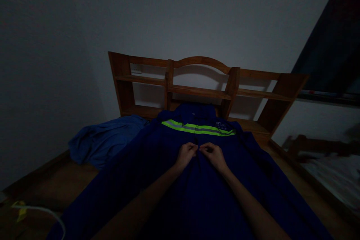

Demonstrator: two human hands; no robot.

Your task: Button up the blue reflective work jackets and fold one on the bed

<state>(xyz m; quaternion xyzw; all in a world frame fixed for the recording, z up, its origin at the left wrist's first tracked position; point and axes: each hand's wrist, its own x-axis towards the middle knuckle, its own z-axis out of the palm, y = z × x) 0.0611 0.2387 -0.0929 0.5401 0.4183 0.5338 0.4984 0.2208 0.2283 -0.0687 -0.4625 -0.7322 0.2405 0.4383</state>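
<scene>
A dark blue work jacket [168, 191] lies spread out, collar away from me, with a yellow-green and grey reflective stripe [180, 125] across its chest. Just below the stripe, at the front opening, my left hand [187, 154] pinches the left edge of the cloth. Close beside it my right hand [213, 154] pinches the right edge, thumb against fingers. The two sets of fingertips are almost touching. Any button between them is too small and dark to make out. The collar [197, 111] rests near the wooden headboard.
A wooden headboard with shelves [201, 90] stands against the wall behind the jacket. To the left lies a crumpled blue cloth [104, 138]. A pale cable [42, 208] with something yellow [21, 212] is at the lower left. A dark window [334, 45] is at the right.
</scene>
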